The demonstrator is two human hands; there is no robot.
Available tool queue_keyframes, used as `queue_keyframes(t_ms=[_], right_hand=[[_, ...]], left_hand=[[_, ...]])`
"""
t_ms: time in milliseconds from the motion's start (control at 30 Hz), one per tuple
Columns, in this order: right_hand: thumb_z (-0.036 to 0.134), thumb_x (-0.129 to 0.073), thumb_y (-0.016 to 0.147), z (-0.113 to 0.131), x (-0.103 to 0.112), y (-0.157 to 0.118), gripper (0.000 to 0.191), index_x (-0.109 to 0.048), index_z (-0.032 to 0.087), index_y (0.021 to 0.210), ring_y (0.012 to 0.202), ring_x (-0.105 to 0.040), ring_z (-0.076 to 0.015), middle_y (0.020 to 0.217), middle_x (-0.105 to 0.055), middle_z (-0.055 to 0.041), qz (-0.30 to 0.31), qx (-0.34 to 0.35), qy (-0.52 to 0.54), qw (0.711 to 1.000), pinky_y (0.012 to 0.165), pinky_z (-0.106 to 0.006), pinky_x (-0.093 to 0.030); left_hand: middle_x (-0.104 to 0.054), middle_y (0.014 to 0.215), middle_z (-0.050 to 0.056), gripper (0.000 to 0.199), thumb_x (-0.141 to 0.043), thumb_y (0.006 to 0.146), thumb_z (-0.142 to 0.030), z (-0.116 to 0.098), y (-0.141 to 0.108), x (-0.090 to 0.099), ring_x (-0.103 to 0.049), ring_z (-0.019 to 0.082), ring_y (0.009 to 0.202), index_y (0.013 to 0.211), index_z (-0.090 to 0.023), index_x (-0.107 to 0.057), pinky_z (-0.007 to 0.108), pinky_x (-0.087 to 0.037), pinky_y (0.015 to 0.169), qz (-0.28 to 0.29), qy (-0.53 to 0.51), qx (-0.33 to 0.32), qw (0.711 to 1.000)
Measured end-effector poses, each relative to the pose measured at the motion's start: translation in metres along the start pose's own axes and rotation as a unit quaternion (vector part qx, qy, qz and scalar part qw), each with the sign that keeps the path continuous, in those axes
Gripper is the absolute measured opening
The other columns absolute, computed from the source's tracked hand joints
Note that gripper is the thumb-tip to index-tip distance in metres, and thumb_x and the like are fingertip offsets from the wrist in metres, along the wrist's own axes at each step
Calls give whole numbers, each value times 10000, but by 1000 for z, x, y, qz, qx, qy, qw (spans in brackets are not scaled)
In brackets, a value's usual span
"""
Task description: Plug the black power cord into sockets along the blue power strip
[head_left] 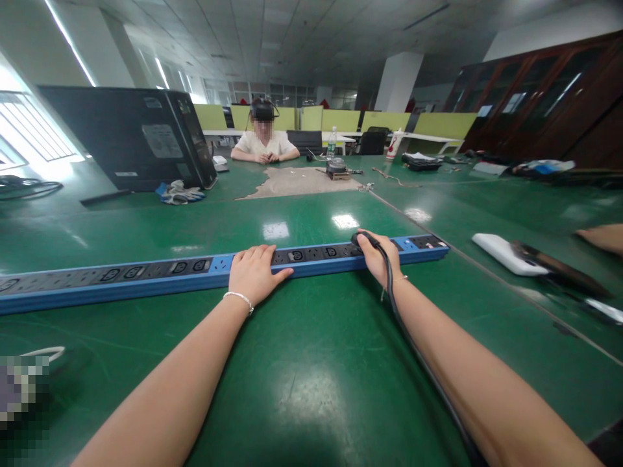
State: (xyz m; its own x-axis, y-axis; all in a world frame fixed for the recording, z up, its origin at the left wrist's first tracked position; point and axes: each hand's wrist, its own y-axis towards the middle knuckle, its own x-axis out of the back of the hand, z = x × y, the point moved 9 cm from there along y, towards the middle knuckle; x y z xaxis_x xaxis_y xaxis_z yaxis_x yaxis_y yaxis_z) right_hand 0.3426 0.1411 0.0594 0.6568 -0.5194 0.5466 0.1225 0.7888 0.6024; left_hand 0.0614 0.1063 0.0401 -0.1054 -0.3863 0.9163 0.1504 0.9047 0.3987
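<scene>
**Black plug (pixel 359 239) in hand over a blue power strip (pixel 316 265)**

Nearest, a black cable (pixel 422 359) trails along the right forearm, leaving the space between the arms free of it; the power strip lies across the green tabletop (pixel 302 337), sockets up, running from the left edge to right of centre; the left hand (pixel 253 271) rests over it, fingers together and thumb spread, probably to steady so long a piece; the right hand (pixel 382 256) has its fingers closed around the plug at the strip's right part, presumably for a firm push or pull; whether the prongs are seated I cannot tell.

Farther off, work gloves (pixel 179 193) lie by a black computer case (pixel 141 139); at the far side stand a bottle (pixel 331 144) and a lidded cup (pixel 393 145), their contents unreadable; a person (pixel 265 144) sits beyond, hands together.
</scene>
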Motion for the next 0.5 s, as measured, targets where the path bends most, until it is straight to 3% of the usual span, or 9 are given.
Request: queue_keyframes(t_ms=[200,500], right_hand=[[444,-492,810,12,-12,-5,383,-652,255,1102,902,-622,-229,966,-703,-50,6,-1,-55,998,849,-366,-470],[414,-459,839,28,-16,-8,316,-707,249,943,896,-644,-231,934,-715,-55,5,25,-132,991,836,-334,-479]], left_hand=[[-541,1277,115,642,-407,794,-635,0,-1,0,-451,275,1191,1262,-200,-474,415,-301,990,-3,-6,0,1000],[-550,1263,123,659,-403,790,-644,0,0,-1,-464,279,1173,1254,-183,-483,425,-303,984,-3,-9,0,1000]])
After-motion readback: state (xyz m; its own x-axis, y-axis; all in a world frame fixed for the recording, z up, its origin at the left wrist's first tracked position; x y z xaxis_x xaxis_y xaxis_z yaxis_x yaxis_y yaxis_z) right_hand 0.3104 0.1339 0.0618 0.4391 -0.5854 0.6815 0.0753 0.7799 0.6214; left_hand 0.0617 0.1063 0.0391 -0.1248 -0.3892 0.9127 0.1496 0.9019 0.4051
